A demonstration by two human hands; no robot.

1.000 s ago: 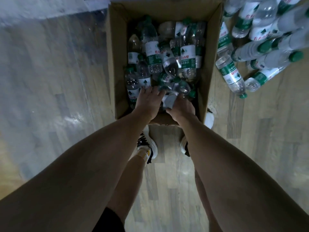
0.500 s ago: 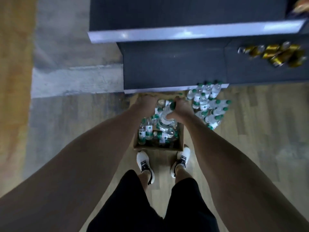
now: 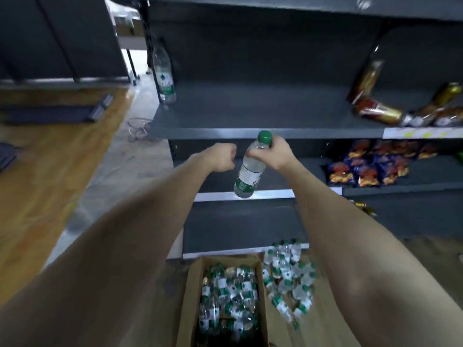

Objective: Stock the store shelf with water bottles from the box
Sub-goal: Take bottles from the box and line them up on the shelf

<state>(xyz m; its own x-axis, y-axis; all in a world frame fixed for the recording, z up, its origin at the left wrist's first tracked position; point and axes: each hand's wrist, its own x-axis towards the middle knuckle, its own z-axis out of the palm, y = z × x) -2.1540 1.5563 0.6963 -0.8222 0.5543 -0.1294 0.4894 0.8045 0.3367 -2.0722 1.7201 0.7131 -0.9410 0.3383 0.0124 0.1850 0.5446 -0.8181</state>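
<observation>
My right hand (image 3: 275, 154) grips a clear water bottle (image 3: 248, 171) with a green cap by its neck, held tilted in front of the dark grey shelf (image 3: 250, 113). My left hand (image 3: 221, 156) is a closed fist just left of the bottle, with nothing in it. One water bottle (image 3: 164, 76) stands upright at the shelf's far left end. Below on the floor, the cardboard box (image 3: 190, 296) holds several more bottles. A loose pile of bottles (image 3: 288, 276) lies on the floor to the right of the box.
Gold and red cans (image 3: 375, 111) lie tumbled on the right part of the same shelf. Snack bags (image 3: 370, 166) fill the lower shelf on the right. A wire item (image 3: 137, 128) lies on the grey floor left of the shelving.
Both hands rose from the box up to shelf height. My right hand took a bottle out and carries it; my left hand came away with nothing. The view lifted from the floor to the shelves.
</observation>
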